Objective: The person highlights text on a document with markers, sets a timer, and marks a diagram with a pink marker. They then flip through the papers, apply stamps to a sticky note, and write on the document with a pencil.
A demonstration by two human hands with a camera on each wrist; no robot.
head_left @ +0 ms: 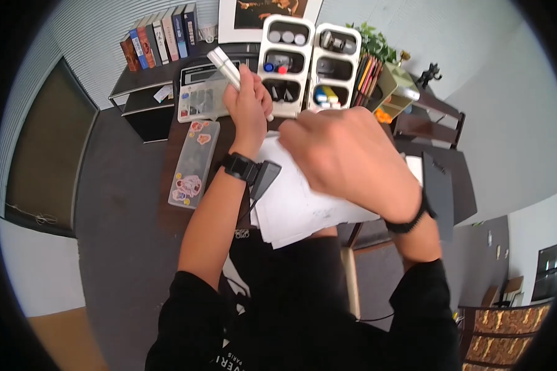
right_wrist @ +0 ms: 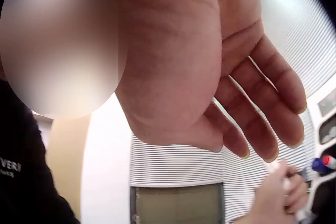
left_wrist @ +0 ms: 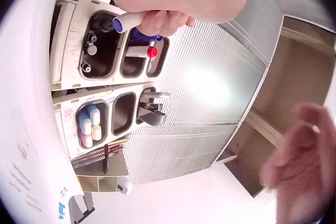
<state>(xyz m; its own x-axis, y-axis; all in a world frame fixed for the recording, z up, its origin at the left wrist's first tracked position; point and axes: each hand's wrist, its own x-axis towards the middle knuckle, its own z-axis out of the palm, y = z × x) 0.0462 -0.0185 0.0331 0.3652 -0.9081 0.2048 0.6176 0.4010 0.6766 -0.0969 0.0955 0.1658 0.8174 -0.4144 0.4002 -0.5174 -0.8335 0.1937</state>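
Nearest the head camera, your right hand [head_left: 346, 154] hangs over the loose stack of white printed paper sheets [head_left: 297, 216], blurred there; the right wrist view shows its fingers loosely bent, with small gaps between some of them. Farther out, your left hand [head_left: 249, 102] has its fingers clamped round white cylindrical marker pens [head_left: 224, 67], which slant up past your thumb side; you cannot tell exactly how many. In the left wrist view, one has a blue end. To the left of the sheets, on the dark brown desk [head_left: 174, 219], lies a translucent pencil case with cartoon stickers [head_left: 195, 164]. A white calculator with a dark display [head_left: 201, 99] sits beyond the case, left of your gripping hand. Just past that hand stands a cream plastic organizer [head_left: 286, 47], red-capped and blue-capped markers in its middle compartment; another cream organizer [head_left: 336, 55] to its right holds pastel highlighters [head_left: 328, 96] in the nearest compartment. Farther back, a row of upright books [head_left: 161, 37] stands at left.
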